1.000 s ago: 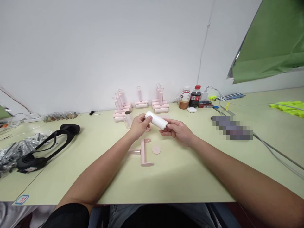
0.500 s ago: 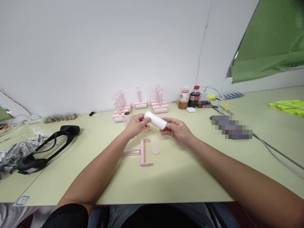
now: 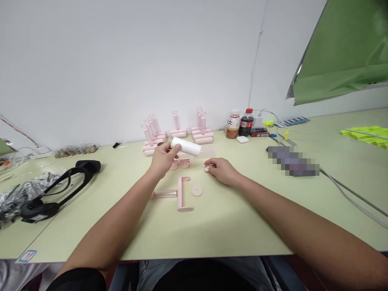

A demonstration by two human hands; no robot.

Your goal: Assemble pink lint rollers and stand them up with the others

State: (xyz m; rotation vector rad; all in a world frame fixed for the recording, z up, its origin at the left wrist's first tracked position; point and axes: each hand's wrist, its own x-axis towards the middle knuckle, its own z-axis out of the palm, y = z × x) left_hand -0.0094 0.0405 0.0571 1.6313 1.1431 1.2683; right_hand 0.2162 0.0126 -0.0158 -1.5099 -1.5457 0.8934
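A white lint roller roll [image 3: 187,147] is gripped near its left end by my left hand [image 3: 163,160], above the table and tilted slightly down to the right. My right hand [image 3: 223,170] rests low by the table, its fingertips closed on a small round pink cap [image 3: 207,168]. Below the roll lies a pink U-shaped roller frame [image 3: 181,198] with a clear handle [image 3: 165,194] pointing left. Beside that frame is a flat pink disc [image 3: 197,190]. Small pink fittings [image 3: 182,163] lie between my hands, and a translucent pink cover [image 3: 207,152] is behind them.
Several pink lint rollers [image 3: 178,132] stand along the wall. Right of them are a tea-coloured bottle [image 3: 233,125], a cola bottle [image 3: 246,123] and a white case [image 3: 242,139]. A black headset [image 3: 60,190] and wrapped parts [image 3: 27,194] sit left; cables [image 3: 348,198] run right.
My right hand has left the roll's right end and moved down to the table with the pink cap. My left hand has carried the roll a little left.
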